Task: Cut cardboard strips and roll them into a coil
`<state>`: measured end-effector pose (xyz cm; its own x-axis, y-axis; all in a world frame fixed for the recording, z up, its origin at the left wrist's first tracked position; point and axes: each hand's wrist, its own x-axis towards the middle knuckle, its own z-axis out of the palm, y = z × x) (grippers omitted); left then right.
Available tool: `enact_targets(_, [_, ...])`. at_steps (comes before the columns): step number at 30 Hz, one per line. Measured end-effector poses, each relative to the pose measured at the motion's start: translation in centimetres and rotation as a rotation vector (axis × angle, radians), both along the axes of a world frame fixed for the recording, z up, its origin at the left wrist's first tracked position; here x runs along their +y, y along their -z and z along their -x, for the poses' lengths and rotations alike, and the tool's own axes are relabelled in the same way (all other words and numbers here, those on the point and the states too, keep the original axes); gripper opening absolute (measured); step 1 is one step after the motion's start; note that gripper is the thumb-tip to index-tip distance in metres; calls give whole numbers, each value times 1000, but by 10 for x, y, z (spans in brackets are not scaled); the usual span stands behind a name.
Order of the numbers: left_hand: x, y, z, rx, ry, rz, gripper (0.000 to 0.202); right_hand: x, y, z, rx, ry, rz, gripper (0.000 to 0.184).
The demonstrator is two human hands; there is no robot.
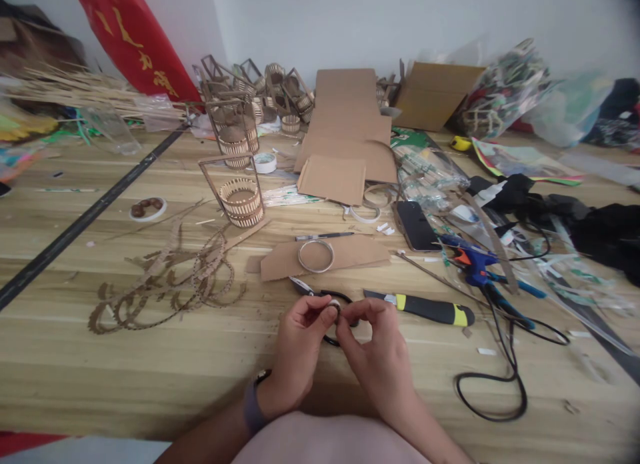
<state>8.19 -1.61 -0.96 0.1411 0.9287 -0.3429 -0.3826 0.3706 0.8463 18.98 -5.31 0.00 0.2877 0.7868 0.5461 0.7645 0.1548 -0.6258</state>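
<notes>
My left hand (301,337) pinches a small round piece (334,305), whitish with a dark edge, whose kind I cannot make out. The fingertips of my right hand (381,352) close on its right side. Beneath my hands lie scissors (301,286) with black handles, partly covered by my fingers. Just beyond, a pale ring (316,271) rests on a cut strip of brown cardboard (357,256), with a pen (324,237) behind it. To the right of my right hand lies a black and yellow utility knife (434,309).
A small handled basket (241,201) and curled brown strips (165,284) lie left; more baskets stand behind. Right are a blue glue gun (477,264) with a looping cord, a phone (419,225) and plastic scraps. Cardboard sheets (345,127) lie at the back.
</notes>
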Motion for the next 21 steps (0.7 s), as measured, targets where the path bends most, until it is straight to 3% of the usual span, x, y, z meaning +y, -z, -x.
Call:
enact_targets(8, [-1, 1, 0, 6, 11, 1, 24, 2, 0, 1, -2, 1, -13, 19])
enact_targets(21, [0, 0, 2, -101, 70, 79, 28, 3, -14, -19, -68, -134, 89, 18])
